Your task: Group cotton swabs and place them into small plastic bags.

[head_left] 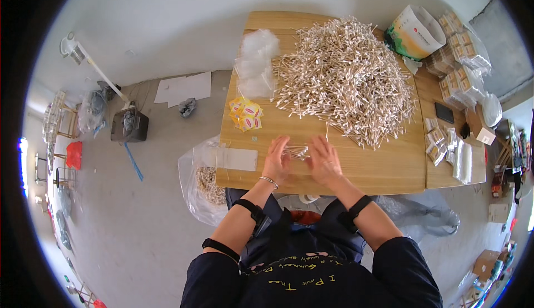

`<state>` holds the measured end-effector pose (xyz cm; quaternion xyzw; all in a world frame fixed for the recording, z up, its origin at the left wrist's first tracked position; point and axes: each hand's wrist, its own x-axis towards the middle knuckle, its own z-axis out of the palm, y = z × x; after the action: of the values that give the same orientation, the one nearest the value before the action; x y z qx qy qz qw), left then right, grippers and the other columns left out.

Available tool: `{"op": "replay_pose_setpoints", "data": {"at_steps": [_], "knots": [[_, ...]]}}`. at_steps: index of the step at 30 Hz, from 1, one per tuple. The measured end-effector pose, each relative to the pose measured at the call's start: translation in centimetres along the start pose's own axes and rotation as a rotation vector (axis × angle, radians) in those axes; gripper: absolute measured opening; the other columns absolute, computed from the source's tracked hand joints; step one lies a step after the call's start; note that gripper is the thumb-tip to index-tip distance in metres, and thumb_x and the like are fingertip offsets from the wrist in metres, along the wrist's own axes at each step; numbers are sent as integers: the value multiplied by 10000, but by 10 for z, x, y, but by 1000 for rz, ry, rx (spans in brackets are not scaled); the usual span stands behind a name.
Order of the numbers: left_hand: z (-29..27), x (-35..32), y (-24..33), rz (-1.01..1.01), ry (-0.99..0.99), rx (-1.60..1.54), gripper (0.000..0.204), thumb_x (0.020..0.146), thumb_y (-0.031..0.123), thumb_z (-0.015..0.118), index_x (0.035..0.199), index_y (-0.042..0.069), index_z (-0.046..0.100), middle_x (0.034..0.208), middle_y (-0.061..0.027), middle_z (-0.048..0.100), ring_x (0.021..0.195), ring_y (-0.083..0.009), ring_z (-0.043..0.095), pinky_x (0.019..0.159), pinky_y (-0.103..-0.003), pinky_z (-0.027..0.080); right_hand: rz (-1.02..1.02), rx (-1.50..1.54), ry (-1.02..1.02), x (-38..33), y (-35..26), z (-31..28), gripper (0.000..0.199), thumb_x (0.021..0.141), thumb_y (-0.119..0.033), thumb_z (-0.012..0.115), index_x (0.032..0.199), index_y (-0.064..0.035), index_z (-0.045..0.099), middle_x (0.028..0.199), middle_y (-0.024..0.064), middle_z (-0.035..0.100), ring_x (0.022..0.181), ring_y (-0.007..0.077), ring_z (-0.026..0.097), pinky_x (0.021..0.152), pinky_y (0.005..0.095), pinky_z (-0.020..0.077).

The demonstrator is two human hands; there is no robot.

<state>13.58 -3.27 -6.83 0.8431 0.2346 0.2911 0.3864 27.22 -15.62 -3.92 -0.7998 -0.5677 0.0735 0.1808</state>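
Note:
A small bundle of cotton swabs [296,152] lies crosswise between my two hands, low over the front of the wooden table. My left hand [276,159] is at the bundle's left end, fingers curved against it. At the other end is my right hand [325,161], palm turned inward, its fingers slightly smeared by motion. Together the hands hold the bundle from both sides; some fingertips are hidden. Just beyond, a large heap of cotton swabs [350,80] covers much of the table. Left of my left hand lies a white card [238,159].
Clear plastic bags [257,66] and yellow printed packets [245,114] lie at the table's left. A white-and-green bucket [414,32], packed boxes [461,85] and a dark phone [444,112] are at the right. A plastic sack of swabs [208,185] hangs by the front left edge.

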Motion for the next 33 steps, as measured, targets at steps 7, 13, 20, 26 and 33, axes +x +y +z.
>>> {"op": "replay_pose_setpoints", "data": {"at_steps": [7, 13, 20, 26, 33], "knots": [[6, 1, -1, -103, 187, -242, 365, 908, 37, 432, 1266, 2, 491, 1277, -181, 539, 1188, -298, 523, 991, -358, 412, -57, -222, -199, 6, -37, 27, 786, 905, -510, 422, 1474, -28, 173, 1548, 148, 136, 1441, 312, 48, 1160, 447, 27], [7, -5, -5, -57, 208, -38, 370, 894, 66, 465, 1258, 9, 500, 1266, -177, 546, 1223, -331, 485, 1025, -400, 380, -142, -159, -182, -5, -39, 27, 714, 913, -456, 433, 1462, -45, 235, 1538, 153, 168, 1438, 312, 85, 1153, 483, 34], [-1, 0, 8, 46, -100, 127, 471, 743, 107, 663, 1190, 43, 532, 1217, -142, 545, 1214, -331, 444, 1105, -495, 263, 277, -38, 168, 21, 17, 8, 442, 846, -314, 590, 1227, -98, 531, 1264, 160, 483, 1190, 352, 418, 988, 508, 334], [0, 2, 5, 69, -129, 110, 571, 696, 140, 745, 1202, 63, 493, 1203, -140, 525, 1188, -342, 454, 1099, -479, 279, 455, 84, 290, 48, 42, 12, 187, 794, -181, 651, 957, -93, 627, 1038, 121, 577, 1015, 335, 497, 877, 437, 407], [0, 2, 9, -45, -7, 20, 705, 660, 122, 777, 1268, 44, 430, 1281, -174, 448, 1237, -375, 394, 1079, -474, 291, 135, 192, 128, 50, -1, 22, 146, 781, -96, 625, 909, -146, 675, 972, 32, 601, 990, 288, 510, 830, 399, 400]]}}
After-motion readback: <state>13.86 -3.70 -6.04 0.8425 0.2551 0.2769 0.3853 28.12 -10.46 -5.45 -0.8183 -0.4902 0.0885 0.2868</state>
